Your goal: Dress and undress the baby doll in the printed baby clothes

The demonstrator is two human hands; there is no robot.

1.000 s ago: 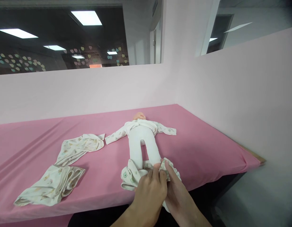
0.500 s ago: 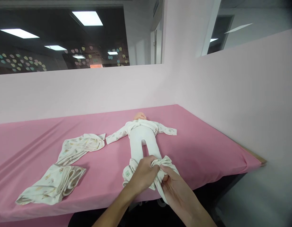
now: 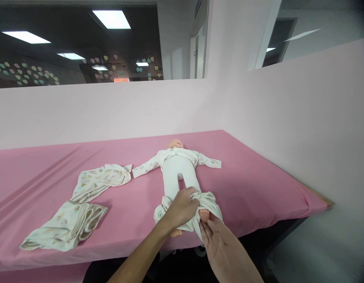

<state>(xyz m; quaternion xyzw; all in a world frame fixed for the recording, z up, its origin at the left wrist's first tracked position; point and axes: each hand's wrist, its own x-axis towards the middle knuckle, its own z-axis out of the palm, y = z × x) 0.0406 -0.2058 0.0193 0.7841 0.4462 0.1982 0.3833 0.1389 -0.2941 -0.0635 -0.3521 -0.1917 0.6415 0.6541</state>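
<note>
The left hand is pinching a fold of the bunched patterned garment, while the right hand is resting its fingers against one bare foot of the doll (how firmly they are gripping, I cannot tell). The garment is lying around the doll's lower legs, near the front edge of the pink-covered table; the step in hand seems to be guiding that foot through an opening, and the next move is probably calling for steadying the foot while easing the cloth upward. Counting, two hands are working, one doll is lying face up, its two feet are showing, one garment is bunching there, and two patterned cloths are touching at left.
</note>
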